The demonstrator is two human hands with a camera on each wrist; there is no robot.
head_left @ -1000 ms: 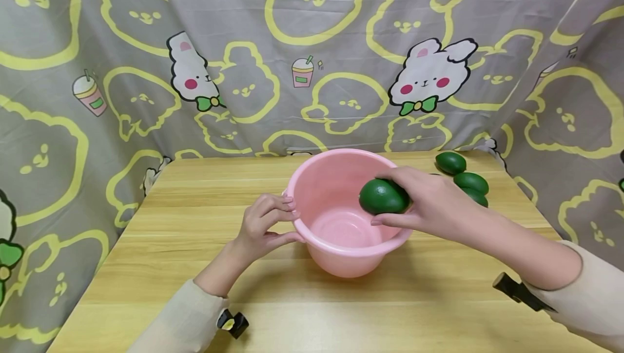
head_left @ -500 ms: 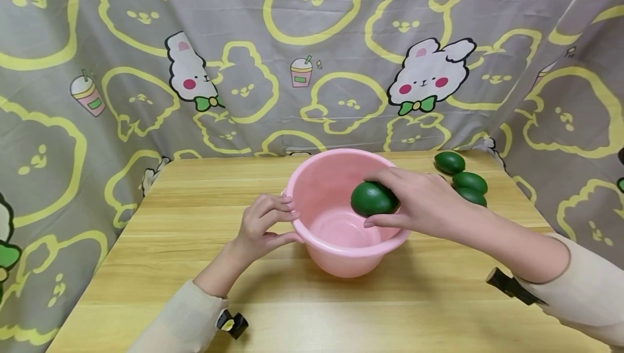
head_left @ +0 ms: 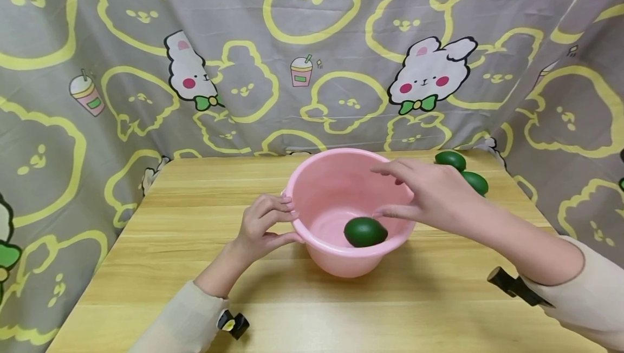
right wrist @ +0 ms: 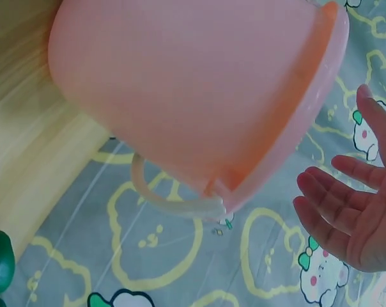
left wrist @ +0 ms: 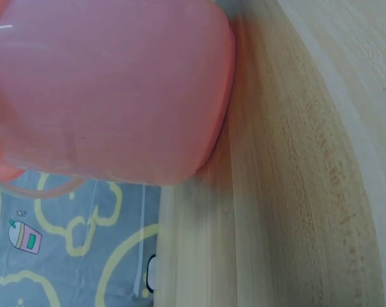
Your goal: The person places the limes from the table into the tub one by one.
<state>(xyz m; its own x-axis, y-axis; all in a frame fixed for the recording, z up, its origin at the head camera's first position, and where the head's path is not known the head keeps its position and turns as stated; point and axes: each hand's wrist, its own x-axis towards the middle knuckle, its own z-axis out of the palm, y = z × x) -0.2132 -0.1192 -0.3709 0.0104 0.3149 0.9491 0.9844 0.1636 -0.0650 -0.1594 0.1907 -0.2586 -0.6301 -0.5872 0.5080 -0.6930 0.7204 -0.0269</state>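
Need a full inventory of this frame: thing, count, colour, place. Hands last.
basin: 1, pink, upright near the table's middle.
avocado in basin: 1, dark green, lies on the basin floor, free of both hands.
avocados on table: at least 2 show, dark green, far right of the table, partly hidden behind the right hand.
table: 1, light wood, under everything.
curtain: grey with yellow outlines and white rabbits, behind and at both sides.
wrist cameras: 2, black, one at each sleeve cuff.
left hand: holds the basin's left rim, fingers curled on it.
right hand: above the basin's right side, fingers spread, holding nothing.
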